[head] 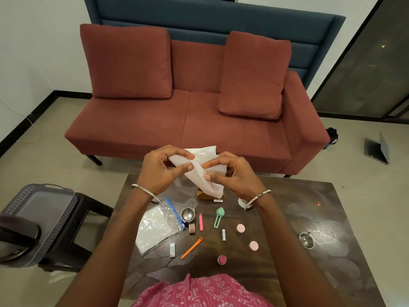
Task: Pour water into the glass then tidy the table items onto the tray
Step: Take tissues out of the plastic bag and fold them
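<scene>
- tissue (200, 171), white and crumpled, is up in the air between both hands, above the far edge of the table (287, 209); it looks like a wiping or folding step, part of the tidying rather than the pouring.
- left hand (162, 168) is curled, thumb and fingertips pinching the tissue's upper left part; right hand (230, 173) is likewise nearly closed, pinching its lower right part. both wear a bangle at the wrist.
- tray (37, 220), grey with a perforated rim, sits on a dark stool well off to the left of the left arm, not on the table.
- below the hands lie the loose bits: a zip bag (157, 229) under the left forearm, a small steel cup (187, 214) beside it, a pink clip (201, 222), a green clip (219, 217), an orange clip (191, 248) and three pink round caps (240, 228) nearer the right arm.
- another steel cup (306, 240) stands far right of the right arm, with a wet-looking streak by it.
- i can't make out a drinking glass for certain; something clear sits half hidden behind the right wrist.
- next move, i'd guess: finish with the tissue, then free a hand and carry items leftward to the tray.
</scene>
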Available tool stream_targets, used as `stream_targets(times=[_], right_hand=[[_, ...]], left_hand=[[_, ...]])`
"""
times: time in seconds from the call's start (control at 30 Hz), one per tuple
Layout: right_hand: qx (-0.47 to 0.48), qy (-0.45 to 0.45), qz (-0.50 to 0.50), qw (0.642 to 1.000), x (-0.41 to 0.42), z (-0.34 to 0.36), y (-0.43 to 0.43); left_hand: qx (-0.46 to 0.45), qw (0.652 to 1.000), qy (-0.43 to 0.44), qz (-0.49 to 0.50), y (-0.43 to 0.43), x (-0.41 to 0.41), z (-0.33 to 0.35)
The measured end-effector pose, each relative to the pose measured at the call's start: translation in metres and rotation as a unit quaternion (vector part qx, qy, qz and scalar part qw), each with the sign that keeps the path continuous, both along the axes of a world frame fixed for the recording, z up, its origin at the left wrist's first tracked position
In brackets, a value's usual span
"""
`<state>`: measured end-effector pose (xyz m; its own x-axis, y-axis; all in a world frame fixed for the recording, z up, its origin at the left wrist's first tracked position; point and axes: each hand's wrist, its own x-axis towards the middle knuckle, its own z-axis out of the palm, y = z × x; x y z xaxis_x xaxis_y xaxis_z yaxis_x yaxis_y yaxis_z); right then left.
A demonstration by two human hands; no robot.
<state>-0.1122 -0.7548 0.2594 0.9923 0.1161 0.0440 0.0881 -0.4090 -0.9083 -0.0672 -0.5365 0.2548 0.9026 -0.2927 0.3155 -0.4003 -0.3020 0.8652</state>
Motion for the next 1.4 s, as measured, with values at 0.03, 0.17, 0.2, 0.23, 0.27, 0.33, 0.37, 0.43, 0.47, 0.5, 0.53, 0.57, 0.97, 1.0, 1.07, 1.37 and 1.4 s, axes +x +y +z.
stream_targets(times=[0.03,0.17,0.2,0.23,0.27,0.33,0.37,0.43,0.47,0.5,0.53,0.57,0.97,1.0,1.07,1.37,1.4], right_hand=[[0.001,-0.002,-0.005,1.000,-0.001,0.001,0.002],[-0.004,-0.031,-0.021,0.999,-0.002,0.002,0.010],[-0.009,-0.045,-0.025,0.999,-0.002,0.001,0.010],[-0.014,-0.058,-0.030,0.998,-0.002,0.000,0.011],[-0.018,-0.068,-0.036,0.997,-0.001,0.000,0.012],[-0.010,-0.072,-0.042,0.996,-0.001,-0.002,0.013],[0.002,-0.065,-0.042,0.997,0.000,-0.002,0.014],[0.013,-0.049,-0.042,0.998,0.000,-0.001,0.015],[0.011,-0.044,-0.043,0.998,0.001,-0.001,0.016],[0.007,-0.040,-0.046,0.998,0.001,0.000,0.016],[0.002,-0.037,-0.049,0.998,0.001,0.001,0.017],[-0.004,-0.036,-0.051,0.998,0.001,0.001,0.017],[-0.050,-0.044,-0.052,0.996,0.004,-0.006,0.014],[-0.044,-0.044,-0.057,0.996,0.005,-0.005,0.012],[-0.028,-0.041,-0.069,0.996,0.007,-0.002,0.007],[-0.037,-0.085,-0.108,0.990,0.020,-0.008,0.003],[-0.051,-0.091,-0.109,0.989,0.021,-0.010,0.003]], left_hand=[[-0.002,1.000,-0.005,0.005,-0.001,0.000,0.000],[-0.009,0.999,-0.013,0.032,-0.003,0.000,-0.001],[-0.011,0.999,-0.016,0.038,-0.003,0.000,-0.002],[-0.012,0.999,-0.020,0.045,-0.004,0.001,-0.002],[-0.011,0.998,-0.024,0.053,-0.004,0.001,-0.002],[-0.007,0.997,-0.034,0.068,-0.004,0.002,-0.002],[-0.003,0.996,-0.039,0.075,-0.004,0.002,-0.001],[0.003,0.995,-0.049,0.089,-0.005,0.002,-0.001],[0.004,0.994,-0.052,0.094,-0.006,0.003,-0.001],[0.004,0.994,-0.055,0.097,-0.006,0.003,-0.001],[0.004,0.993,-0.056,0.100,-0.007,0.003,-0.001],[0.004,0.993,-0.055,0.102,-0.008,0.003,-0.001],[-0.001,0.994,-0.040,0.103,-0.006,0.003,0.000],[-0.006,0.994,-0.034,0.100,-0.005,0.003,-0.001],[-0.018,0.995,-0.017,0.092,-0.002,0.004,-0.001],[-0.090,0.991,0.090,-0.046,0.002,0.006,-0.003],[-0.095,0.989,0.099,-0.055,0.002,0.006,-0.003]])
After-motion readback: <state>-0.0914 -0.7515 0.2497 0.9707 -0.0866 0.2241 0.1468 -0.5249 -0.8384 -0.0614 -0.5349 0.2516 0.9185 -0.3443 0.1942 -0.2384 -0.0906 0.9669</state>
